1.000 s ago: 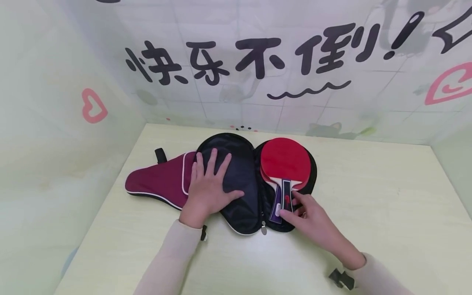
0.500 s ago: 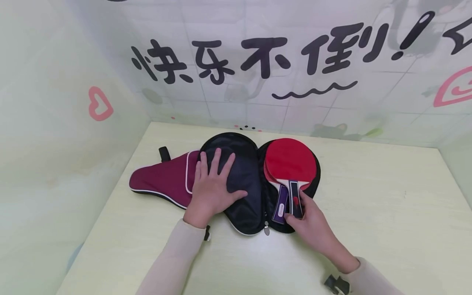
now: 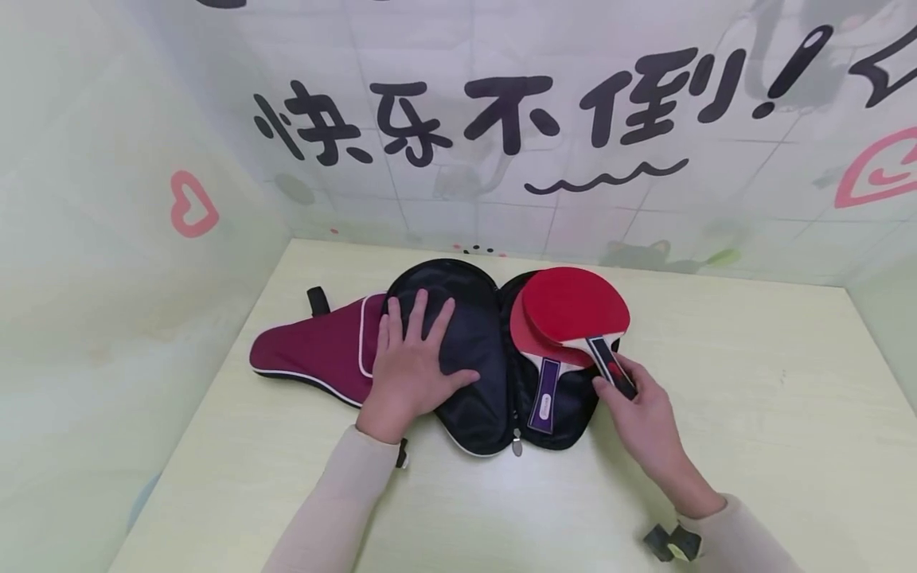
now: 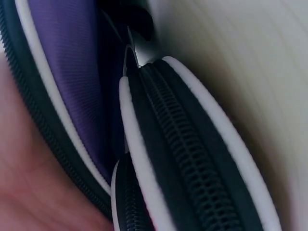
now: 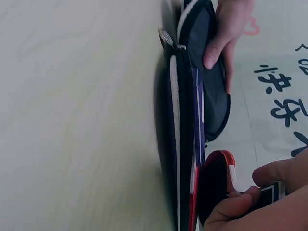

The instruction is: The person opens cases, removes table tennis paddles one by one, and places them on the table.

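Note:
A black-lined paddle case lies unfolded on the table. My left hand presses flat on its left flap, fingers spread. On the right flap rests a table tennis paddle with a purple handle, its red face partly covered. My right hand pinches the black handle of a second table tennis paddle, tilted above the first one. In the right wrist view this upper paddle shows its dark underside, raised off the case. The left wrist view shows the case's zipper edge close up.
A maroon paddle case with white piping lies to the left, partly under the unfolded flap. A zipper pull hangs at the front of the fold. Behind the pale table stands a printed wall sheet.
My right hand has taken hold of the black-handled paddle and shifted it right, turning its handle outward, which uncovers more of the purple-handled paddle. My left hand stays on the flap.

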Demonstrator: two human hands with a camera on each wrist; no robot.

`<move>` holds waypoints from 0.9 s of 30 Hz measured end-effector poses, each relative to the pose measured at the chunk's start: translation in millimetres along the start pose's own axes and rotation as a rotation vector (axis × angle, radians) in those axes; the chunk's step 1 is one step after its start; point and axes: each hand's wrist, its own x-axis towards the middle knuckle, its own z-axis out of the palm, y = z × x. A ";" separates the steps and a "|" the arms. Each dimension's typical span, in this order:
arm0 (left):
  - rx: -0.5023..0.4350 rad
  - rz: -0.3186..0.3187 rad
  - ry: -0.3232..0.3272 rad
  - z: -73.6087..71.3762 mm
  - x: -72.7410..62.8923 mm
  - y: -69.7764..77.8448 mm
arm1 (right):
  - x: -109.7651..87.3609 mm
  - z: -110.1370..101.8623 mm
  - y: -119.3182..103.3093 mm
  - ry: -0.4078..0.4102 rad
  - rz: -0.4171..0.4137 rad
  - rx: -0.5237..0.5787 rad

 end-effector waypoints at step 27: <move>-0.013 0.008 0.010 0.6 0.8 3.1 | 13.5 -147.6 71.2 0.362 0.311 0.245</move>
